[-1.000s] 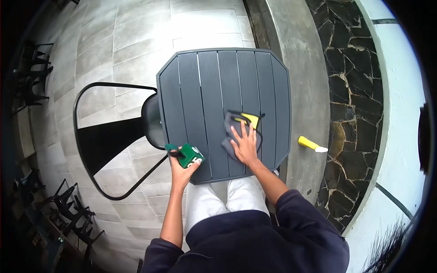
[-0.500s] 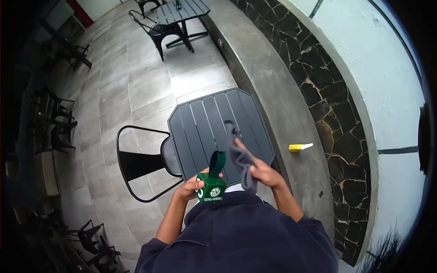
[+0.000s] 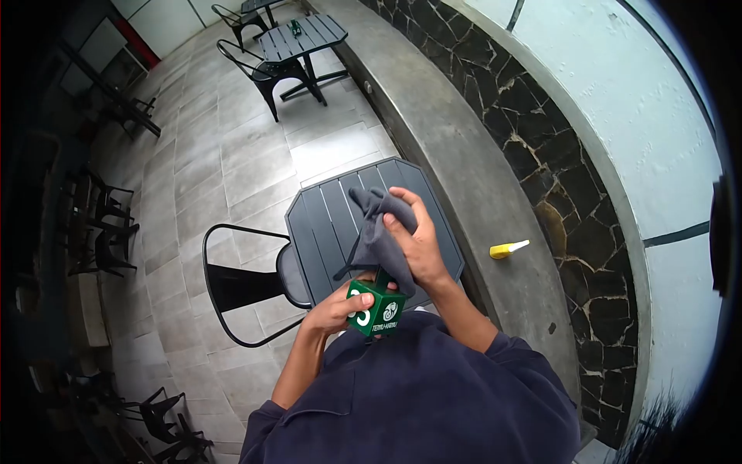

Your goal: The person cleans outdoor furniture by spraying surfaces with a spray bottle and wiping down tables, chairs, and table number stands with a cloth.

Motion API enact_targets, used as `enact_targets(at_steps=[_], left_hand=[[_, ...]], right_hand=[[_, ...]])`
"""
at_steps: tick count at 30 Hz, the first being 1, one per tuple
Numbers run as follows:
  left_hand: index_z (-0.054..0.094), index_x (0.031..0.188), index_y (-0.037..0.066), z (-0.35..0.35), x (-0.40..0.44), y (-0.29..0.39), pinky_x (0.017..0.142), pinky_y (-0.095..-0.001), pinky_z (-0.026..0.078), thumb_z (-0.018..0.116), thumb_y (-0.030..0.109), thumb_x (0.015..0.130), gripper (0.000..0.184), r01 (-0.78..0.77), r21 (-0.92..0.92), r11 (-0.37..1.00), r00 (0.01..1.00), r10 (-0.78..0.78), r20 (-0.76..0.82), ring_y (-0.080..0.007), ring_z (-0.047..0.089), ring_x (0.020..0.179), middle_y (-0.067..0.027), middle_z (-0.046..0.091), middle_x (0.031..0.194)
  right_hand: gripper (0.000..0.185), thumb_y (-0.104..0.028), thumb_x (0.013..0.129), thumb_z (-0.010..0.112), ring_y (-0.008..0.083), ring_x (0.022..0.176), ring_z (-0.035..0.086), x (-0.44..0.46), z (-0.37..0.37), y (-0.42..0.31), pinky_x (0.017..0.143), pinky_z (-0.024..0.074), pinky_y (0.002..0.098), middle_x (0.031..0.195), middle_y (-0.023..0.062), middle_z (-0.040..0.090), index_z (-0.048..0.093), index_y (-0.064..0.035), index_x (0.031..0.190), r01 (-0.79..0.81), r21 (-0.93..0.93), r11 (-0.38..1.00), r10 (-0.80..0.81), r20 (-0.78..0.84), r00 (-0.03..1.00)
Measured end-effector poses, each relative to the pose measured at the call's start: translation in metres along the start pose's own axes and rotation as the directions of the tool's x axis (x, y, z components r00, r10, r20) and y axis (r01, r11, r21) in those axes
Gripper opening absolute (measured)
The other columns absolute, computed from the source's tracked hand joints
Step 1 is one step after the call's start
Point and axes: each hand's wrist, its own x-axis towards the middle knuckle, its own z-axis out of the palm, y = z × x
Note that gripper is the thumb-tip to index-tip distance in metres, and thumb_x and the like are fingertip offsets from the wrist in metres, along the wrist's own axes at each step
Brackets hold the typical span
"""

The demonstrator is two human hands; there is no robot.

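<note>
My left hand [image 3: 338,309] is closed around a green table number block [image 3: 376,309] with white markings, held near my chest at the table's near edge. A grey cloth [image 3: 380,241] hangs bunched in my right hand [image 3: 421,249], pinched between thumb and fingers. Its lower part drapes over the top of the block and hides most of the upright piece there. Beneath both hands lies the dark slatted table [image 3: 325,232].
A black metal chair [image 3: 239,286] stands at the table's left. Along the right runs a concrete ledge [image 3: 464,178] bearing a yellow bottle with a white tip [image 3: 508,250]. Farther ahead is another table [image 3: 313,37] with a small green item [image 3: 296,29] on it.
My right hand has moved up and left, bringing the cloth over the block's top. The block has shifted slightly right and turned in my left hand.
</note>
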Motion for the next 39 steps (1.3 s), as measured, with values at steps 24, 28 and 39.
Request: enact_targets(at_steps=[24, 28, 39], left_hand=[[0.047, 0.128, 0.003, 0.007, 0.001, -0.001, 0.095, -0.0295, 0.042, 0.071, 0.022, 0.08, 0.057, -0.168, 0.482, 0.86, 0.947, 0.277, -0.163, -0.0159, 0.052, 0.112, -0.0074, 0.054, 0.117], [0.046, 0.13, 0.005, 0.005, 0.005, -0.008, 0.097, -0.0284, 0.041, 0.058, 0.005, 0.085, 0.047, -0.228, 0.354, 0.907, 0.902, 0.334, -0.274, -0.0147, 0.053, 0.114, -0.0051, 0.057, 0.115], [0.051, 0.114, 0.005, 0.018, 0.011, -0.011, 0.093, -0.032, 0.044, 0.051, 0.029, 0.093, 0.031, -0.46, -0.062, 0.886, 0.849, 0.418, -0.324, -0.0199, 0.056, 0.103, -0.0117, 0.055, 0.113]], right_hand=[[0.039, -0.002, 0.072, 0.075, 0.0344, 0.136, 0.041, -0.013, -0.056, -0.052, 0.109, 0.0329, 0.0418, 0.15, 0.0239, 0.035, 0.068, -0.0066, 0.11, -0.069, -0.137, 0.988, 0.149, 0.753, 0.64], [0.044, 0.0, 0.068, 0.077, 0.0326, 0.131, 0.048, -0.02, -0.053, -0.06, 0.107, 0.0376, 0.0411, 0.143, 0.0213, 0.046, 0.069, -0.0052, 0.111, 0.013, -0.183, 0.983, 0.118, 0.684, 0.72], [0.041, -0.004, 0.067, 0.079, 0.0258, 0.101, 0.065, -0.037, -0.061, -0.057, 0.09, 0.0488, 0.0348, 0.143, 0.0236, 0.045, 0.073, -0.0041, 0.107, 0.127, -0.078, 0.989, -0.026, 0.75, 0.661]])
